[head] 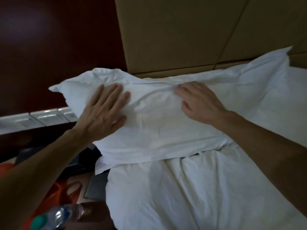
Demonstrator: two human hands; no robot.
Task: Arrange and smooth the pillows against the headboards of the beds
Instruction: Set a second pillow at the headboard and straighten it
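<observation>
A white pillow (157, 127) lies across the head of the bed, its far edge near the tan padded headboard (174, 35). My left hand (106, 112) presses flat on the pillow's left part with fingers spread. My right hand (201, 102) rests on the pillow's upper middle, fingers slightly bent at a crease in the cover. A second white pillow (259, 83) lies to the right, leaning against the headboard. Below them spreads the white duvet (191, 193).
A dark red-brown wall panel (58, 44) stands left of the headboard, with a white switch strip (33, 120) under it. A plastic water bottle with a green cap (56, 216) and orange items (61, 190) sit at the lower left beside the bed.
</observation>
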